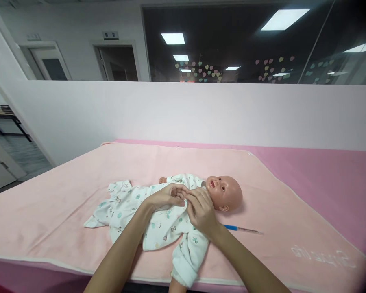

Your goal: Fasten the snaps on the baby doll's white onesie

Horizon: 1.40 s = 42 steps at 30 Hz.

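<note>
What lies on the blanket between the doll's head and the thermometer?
Nothing: in the head view, only bare pink blanket lies between the doll's head and the thermometer. The right hand is beside this stretch, on the doll's chest.

— What sort of place was that?

— It looked like a training room in an office-style building. A baby doll (225,191) in a printed sleepsuit (158,219) lay on a pink blanket (64,203) over a padded pink table (323,175).

— And around it?

— A plain white partition (201,110), a dark glass wall (247,44) stuck with paper hearts (201,71), ceiling light panels reflected, and signed doorways (117,61).
</note>
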### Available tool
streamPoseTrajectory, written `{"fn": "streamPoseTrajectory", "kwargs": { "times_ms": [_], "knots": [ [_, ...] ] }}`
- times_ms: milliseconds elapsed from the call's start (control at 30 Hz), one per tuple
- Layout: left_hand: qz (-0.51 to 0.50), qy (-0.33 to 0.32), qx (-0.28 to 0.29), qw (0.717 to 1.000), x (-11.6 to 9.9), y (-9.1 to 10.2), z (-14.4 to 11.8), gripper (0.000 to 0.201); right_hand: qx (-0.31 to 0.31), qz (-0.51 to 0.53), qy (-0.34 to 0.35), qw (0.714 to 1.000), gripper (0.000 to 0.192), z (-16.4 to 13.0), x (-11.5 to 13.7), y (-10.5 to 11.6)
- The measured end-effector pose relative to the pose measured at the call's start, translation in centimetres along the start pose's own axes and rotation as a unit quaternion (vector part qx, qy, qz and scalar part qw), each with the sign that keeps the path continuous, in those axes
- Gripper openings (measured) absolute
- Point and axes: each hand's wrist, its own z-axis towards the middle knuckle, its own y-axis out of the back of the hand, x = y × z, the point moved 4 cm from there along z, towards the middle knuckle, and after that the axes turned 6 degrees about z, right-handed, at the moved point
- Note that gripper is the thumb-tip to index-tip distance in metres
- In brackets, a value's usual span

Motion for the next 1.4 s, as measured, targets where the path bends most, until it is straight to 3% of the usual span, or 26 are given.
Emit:
{"fn": "streamPoseTrajectory", "kwargs": {
  "times_ms": [300, 600, 1000, 1400],
  "knots": [
    [0.007, -0.006, -0.018, 1.0, -0.8, -0.3, -0.4, 0.025, 0.018, 0.029, -0.024, 0.999, 0.031, 0.2, 0.0, 0.0],
    [-0.017, -0.018, -0.025, 0.999, 0.2, 0.1, 0.0, 0.032, 0.017, 0.019, -0.009, 1.0, 0.024, 0.1, -0.2, 0.2],
    [0.012, -0.015, -0.023, 1.0, 0.1, 0.4, 0.3, 0.025, 0.025, -0.015, 0.002, 1.0, 0.009, -0.2, -0.2, -0.1],
    [0.007, -0.037, -0.022, 0.999, -0.1, 0.4, 0.3, 0.022, 0.017, -0.025, -0.016, 0.999, 0.006, -0.3, -0.1, -0.4]
  ]
}}
